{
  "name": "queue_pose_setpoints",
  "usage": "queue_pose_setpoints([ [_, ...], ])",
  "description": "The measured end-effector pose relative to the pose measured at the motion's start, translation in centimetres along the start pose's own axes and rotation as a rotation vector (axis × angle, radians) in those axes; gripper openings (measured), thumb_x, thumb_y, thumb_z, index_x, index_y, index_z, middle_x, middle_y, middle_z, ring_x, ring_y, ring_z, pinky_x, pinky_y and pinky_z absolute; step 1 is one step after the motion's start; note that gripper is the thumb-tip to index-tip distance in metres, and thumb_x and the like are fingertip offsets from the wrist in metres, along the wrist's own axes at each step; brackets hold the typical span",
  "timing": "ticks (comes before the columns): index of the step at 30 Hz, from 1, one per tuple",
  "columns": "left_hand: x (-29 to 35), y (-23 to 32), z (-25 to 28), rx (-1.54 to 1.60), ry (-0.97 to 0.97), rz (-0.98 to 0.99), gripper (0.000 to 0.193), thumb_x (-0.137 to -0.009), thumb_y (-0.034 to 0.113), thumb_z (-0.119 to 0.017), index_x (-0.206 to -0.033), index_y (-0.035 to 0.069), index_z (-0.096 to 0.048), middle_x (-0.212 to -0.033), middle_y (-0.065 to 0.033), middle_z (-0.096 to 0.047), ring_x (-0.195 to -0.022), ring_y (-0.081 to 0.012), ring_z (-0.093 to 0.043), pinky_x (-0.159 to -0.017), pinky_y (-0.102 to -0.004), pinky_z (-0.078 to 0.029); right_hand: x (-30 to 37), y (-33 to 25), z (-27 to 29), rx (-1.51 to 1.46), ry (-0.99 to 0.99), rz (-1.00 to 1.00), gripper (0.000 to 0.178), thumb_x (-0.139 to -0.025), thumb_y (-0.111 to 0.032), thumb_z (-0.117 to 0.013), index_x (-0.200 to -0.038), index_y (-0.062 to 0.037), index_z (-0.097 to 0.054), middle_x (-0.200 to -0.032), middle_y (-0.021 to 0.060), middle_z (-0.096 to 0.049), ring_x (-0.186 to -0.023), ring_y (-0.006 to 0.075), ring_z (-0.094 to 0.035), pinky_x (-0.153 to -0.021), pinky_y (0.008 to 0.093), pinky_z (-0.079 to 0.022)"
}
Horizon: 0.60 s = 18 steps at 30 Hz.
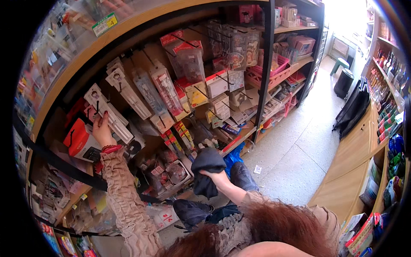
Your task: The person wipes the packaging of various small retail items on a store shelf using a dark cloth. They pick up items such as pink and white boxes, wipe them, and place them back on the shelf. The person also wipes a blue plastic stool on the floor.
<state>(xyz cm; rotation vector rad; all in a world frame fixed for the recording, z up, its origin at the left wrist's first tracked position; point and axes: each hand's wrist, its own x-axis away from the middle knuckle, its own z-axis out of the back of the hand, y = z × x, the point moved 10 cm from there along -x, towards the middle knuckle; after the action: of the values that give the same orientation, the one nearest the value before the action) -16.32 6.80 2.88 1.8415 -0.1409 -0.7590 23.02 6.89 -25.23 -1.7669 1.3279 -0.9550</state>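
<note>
My left hand point(102, 132) reaches up to the shelf, its fingers at the edge of a long white hanging package point(113, 118) with a small cartoon figure at its top. The fingers look closed on that edge, though part of the grip is hidden. Just below it stands a red and white box point(81, 141). Low in front of my body, my right hand point(216, 177) is closed around a bunched dark grey cloth point(206, 169). Similar long white packages point(128, 94) hang from hooks to the right of my left hand.
Clear blister packs point(190, 64) and yellow boxes point(197, 94) hang farther along the rack. An open carton of small packets point(171, 175) sits lower down. Dark shelf posts point(266, 64) stand at right. Along the tiled aisle point(291, 141) are a black bin point(343, 82) and a green stool point(340, 64).
</note>
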Motion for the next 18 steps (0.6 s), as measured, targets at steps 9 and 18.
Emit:
queue_pose_setpoints([
  [9,13.6,5.1,-2.7,-0.334,0.080,-0.590,0.037,-0.073,0.000,-0.066,-0.108,-0.002,-0.054,-0.106,-0.0144,-0.055,-0.101,-0.0258,-0.055,-0.088,-0.0343,-0.044,-0.8,2.5,1.7,-0.375,0.080,-0.146,0.022,-0.074,0.003,-0.059,-0.096,0.0008,-0.058,-0.095,0.0109,-0.062,-0.091,0.0240,-0.059,-0.084,0.0336,-0.048],
  [18,10.0,2.0,-8.0,-0.423,0.091,-0.385,0.061,-0.070,0.013,-0.071,-0.122,-0.003,-0.042,-0.114,-0.0217,-0.051,-0.108,-0.0342,-0.050,-0.091,-0.0378,-0.040,-0.3,3.3,1.7,-0.329,0.068,-0.197,0.023,-0.074,0.000,-0.060,-0.097,0.0011,-0.059,-0.097,0.0109,-0.062,-0.091,0.0247,-0.059,-0.085,0.0339,-0.048],
])
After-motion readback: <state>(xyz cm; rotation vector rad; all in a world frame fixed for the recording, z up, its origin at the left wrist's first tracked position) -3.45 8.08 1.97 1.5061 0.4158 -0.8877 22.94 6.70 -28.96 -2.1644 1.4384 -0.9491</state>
